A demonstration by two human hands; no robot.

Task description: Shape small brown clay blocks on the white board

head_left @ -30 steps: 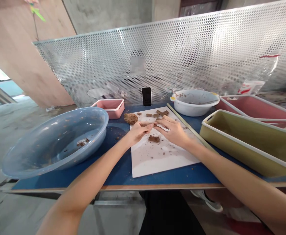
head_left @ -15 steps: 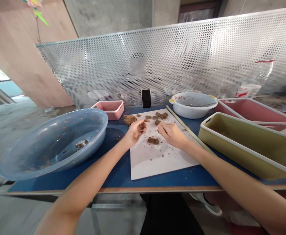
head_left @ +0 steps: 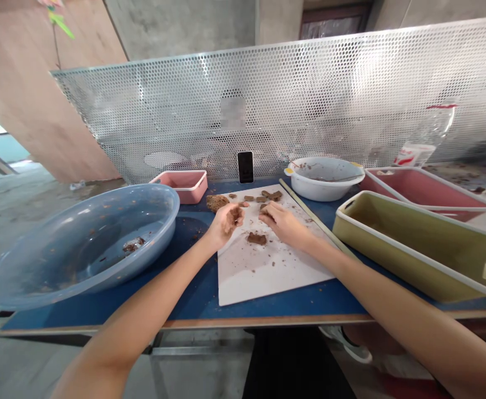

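My left hand [head_left: 227, 223] hovers over the left side of a white board [head_left: 243, 282], palm turned inward and smeared brown, fingers curved but apart. Nothing shows clearly in it. Across from it, my right hand [head_left: 282, 223] has its fingers bent and drawn together at the tips. Beside those fingertips lies a small brown clay lump [head_left: 263, 206], partly covered by them; what they pinch, if anything, is hidden. Nearer to me on the board sits a knobbly clay piece [head_left: 256, 238] among crumbs. Several shaped clay pieces [head_left: 272, 195] lie along the far edge.
A rough brown chunk [head_left: 216, 203] is left of the board. A big blue basin [head_left: 80, 282] stands at left, a pink box [head_left: 193, 191] behind. At right are a pale stick [head_left: 309, 210], a white basin [head_left: 326, 191], and an olive bin [head_left: 409, 260]. A phone [head_left: 246, 167] stands behind.
My right hand has shifted slightly left and forward, its fingers now beside the small clay lump. My left hand has turned a little, showing more of its palm. The view has swung slightly right.
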